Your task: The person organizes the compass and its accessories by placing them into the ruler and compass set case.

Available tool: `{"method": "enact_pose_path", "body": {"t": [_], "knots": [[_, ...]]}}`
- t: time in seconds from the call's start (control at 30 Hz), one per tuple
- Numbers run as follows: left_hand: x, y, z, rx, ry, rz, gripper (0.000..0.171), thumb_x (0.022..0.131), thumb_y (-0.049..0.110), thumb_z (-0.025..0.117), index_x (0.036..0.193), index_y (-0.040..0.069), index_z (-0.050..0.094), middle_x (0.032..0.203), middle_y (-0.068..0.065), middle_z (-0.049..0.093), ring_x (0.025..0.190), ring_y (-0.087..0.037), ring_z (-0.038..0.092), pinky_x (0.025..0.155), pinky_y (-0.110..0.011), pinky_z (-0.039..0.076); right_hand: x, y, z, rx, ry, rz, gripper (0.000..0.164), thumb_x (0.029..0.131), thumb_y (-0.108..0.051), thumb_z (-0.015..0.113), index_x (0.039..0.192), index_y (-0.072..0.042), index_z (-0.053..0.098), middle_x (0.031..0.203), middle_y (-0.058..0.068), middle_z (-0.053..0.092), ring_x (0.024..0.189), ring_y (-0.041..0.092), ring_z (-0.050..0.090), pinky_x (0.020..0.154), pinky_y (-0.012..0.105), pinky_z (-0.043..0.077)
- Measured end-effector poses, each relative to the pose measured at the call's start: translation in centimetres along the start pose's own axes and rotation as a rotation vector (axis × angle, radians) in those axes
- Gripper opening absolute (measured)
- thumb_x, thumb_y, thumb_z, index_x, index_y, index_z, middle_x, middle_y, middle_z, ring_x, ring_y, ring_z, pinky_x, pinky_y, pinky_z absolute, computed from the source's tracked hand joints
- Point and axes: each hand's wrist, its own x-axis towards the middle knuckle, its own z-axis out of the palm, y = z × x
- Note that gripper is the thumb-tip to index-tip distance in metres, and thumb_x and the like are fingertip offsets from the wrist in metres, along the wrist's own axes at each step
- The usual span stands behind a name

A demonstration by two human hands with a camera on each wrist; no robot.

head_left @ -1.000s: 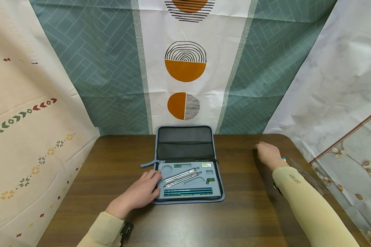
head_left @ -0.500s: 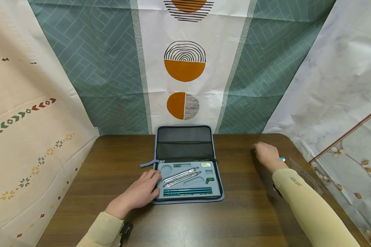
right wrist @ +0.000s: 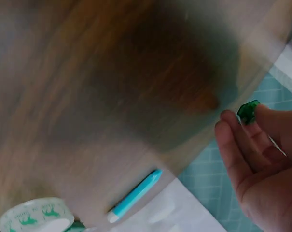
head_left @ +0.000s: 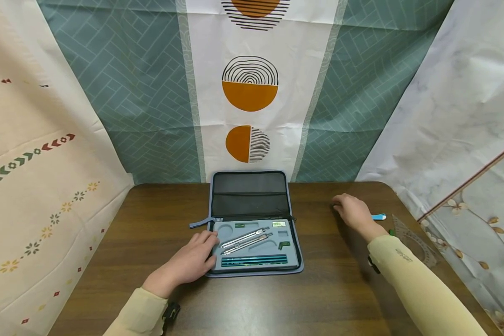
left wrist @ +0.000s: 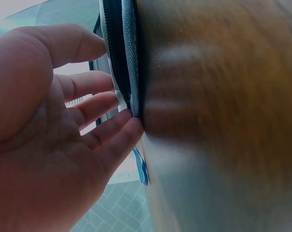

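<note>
My left hand (head_left: 193,256) rests on the left edge of an open zippered geometry case (head_left: 301,252), its fingertips touching the rim and zipper (left wrist: 131,58) in the left wrist view. In the case's grey tray lie two silver compasses (head_left: 245,240), dark teal pencils (head_left: 254,260), a white-and-green eraser (head_left: 279,224) and a small green piece (head_left: 284,245). Over the table's right side, my right hand (head_left: 354,212) pinches a small see-through green object (right wrist: 248,111) between thumb and fingers. Its exact kind I cannot tell.
A light blue stick with a white end (head_left: 379,217) lies behind the right wrist. Near the right table edge is a clear set square (head_left: 416,242), partly covered by the sleeve. A roll of white tape with green prints (right wrist: 37,215) shows in the right wrist view.
My right hand has drawn left toward the case, uncovering more of the light blue stick and the set square. The left hand stays on the case's edge.
</note>
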Motion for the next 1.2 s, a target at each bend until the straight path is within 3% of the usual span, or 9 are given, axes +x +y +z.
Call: {"method": "enact_pose_path", "body": {"t": [0.33, 0.57, 0.83, 0.97, 1.2], "knots": [[0.0, 0.0, -0.2, 0.009, 0.003, 0.002, 0.039, 0.105, 0.011, 0.070, 0.142, 0.001, 0.063, 0.157, -0.021, 0.053, 0.140, -0.038, 0.051, 0.115, -0.056, 0.049, -0.4, -2.6, -0.3, 0.234, -0.020, -0.013, 0.028, 0.106, -0.004, 0.071, 0.133, 0.003, 0.074, 0.128, 0.022, 0.073, 0.112, 0.043, 0.072, 0.096, 0.061, 0.057], [0.0, 0.1, -0.3, 0.006, -0.003, 0.001, 0.039, 0.105, 0.012, 0.069, 0.143, 0.001, 0.063, 0.158, -0.021, 0.052, 0.139, -0.038, 0.050, 0.115, -0.056, 0.049, -0.5, -4.5, -0.6, 0.434, -0.096, 0.032, 0.030, 0.111, -0.009, 0.067, 0.139, -0.002, 0.073, 0.129, 0.017, 0.075, 0.105, 0.030, 0.076, 0.090, 0.051, 0.063], [0.1, -0.1, -0.1, 0.005, 0.002, 0.010, 0.039, 0.105, 0.011, 0.069, 0.142, 0.002, 0.063, 0.158, -0.021, 0.052, 0.139, -0.039, 0.051, 0.114, -0.056, 0.050, -0.7, -6.1, -1.0, 0.624, -0.170, 0.032, 0.032, 0.112, -0.008, 0.064, 0.142, 0.001, 0.069, 0.133, 0.020, 0.073, 0.103, 0.029, 0.079, 0.092, 0.050, 0.063], [0.1, -0.2, 0.0, 0.003, 0.013, 0.025, 0.040, 0.104, 0.012, 0.070, 0.142, 0.001, 0.063, 0.157, -0.022, 0.053, 0.138, -0.039, 0.051, 0.113, -0.057, 0.050, -1.0, -6.8, -1.1, 0.652, -0.180, 0.026, 0.032, 0.111, -0.007, 0.065, 0.142, 0.000, 0.069, 0.132, 0.020, 0.073, 0.103, 0.028, 0.080, 0.092, 0.049, 0.064], [0.0, -0.1, -0.1, 0.009, -0.002, 0.009, 0.040, 0.105, 0.012, 0.069, 0.143, 0.001, 0.062, 0.157, -0.021, 0.053, 0.139, -0.038, 0.051, 0.114, -0.056, 0.049, -1.7, -7.9, -0.8, 0.576, -0.146, -0.016, 0.028, 0.107, -0.009, 0.073, 0.134, -0.003, 0.076, 0.128, 0.009, 0.073, 0.110, 0.024, 0.075, 0.096, 0.045, 0.062]]}}
